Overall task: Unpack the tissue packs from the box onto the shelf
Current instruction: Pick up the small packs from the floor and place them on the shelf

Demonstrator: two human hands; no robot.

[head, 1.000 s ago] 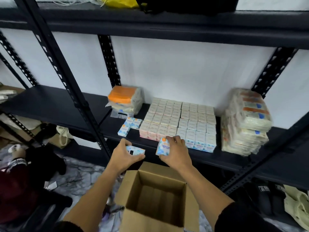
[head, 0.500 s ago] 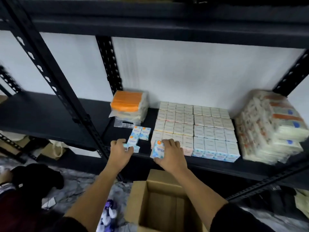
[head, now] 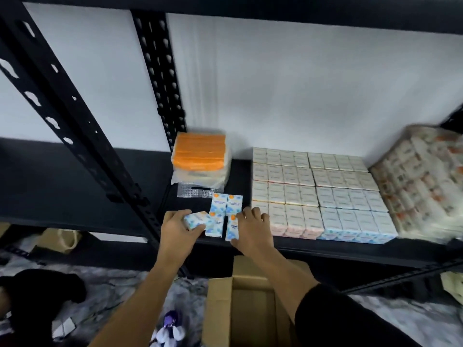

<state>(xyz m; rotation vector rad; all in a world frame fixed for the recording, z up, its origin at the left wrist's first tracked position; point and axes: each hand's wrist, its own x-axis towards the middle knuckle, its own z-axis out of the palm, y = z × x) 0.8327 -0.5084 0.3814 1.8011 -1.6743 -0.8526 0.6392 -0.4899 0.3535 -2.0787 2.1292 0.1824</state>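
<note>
Centre of frame, at shelf [head: 313, 249] front edge: left hand [head: 175, 227] gripping one tissue pack [head: 196, 219], fingers curled round it. Right hand [head: 251, 230] pinching second pack [head: 231, 227], set beside three small packs [head: 226, 205]. Open box [head: 250, 309] below, lower centre.
</note>
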